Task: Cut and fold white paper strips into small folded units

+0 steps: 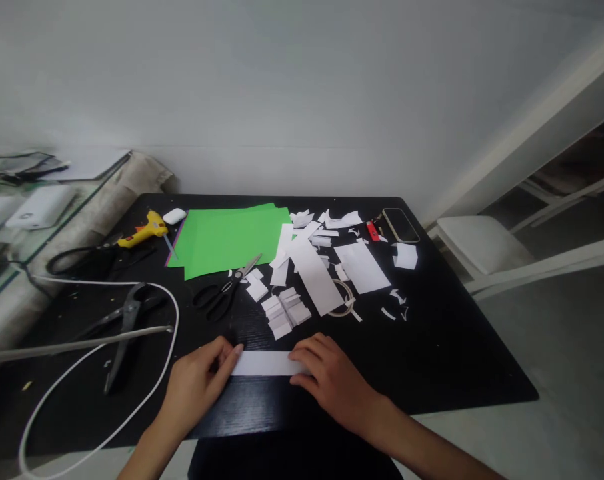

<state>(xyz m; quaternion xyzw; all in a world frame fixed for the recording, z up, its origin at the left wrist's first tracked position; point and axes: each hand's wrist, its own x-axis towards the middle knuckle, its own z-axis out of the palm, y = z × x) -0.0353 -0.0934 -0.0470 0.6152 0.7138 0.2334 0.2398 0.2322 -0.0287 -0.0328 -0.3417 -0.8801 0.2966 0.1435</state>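
Observation:
A white paper strip (265, 363) lies crosswise near the front edge of the black table. My left hand (202, 373) pinches its left end between thumb and fingers. At the opposite end my right hand (329, 377) grips the strip, thumb below and fingers above, hiding that end. Just beyond the strip sits a folded white paper piece (286, 312). Black-handled scissors (225, 290) rest open-bladed up and left of it. A longer white paper strip (316, 277) lies behind my right hand, over other scraps.
Green paper sheets (232, 240) lie at the back. On the left are a yellow glue gun (145, 232), pliers-like shears (127, 327) and a looping white cable (175, 307). A phone (401, 225) and a red lighter (373, 231) lie at the back right, near a white paper rectangle (363, 267).

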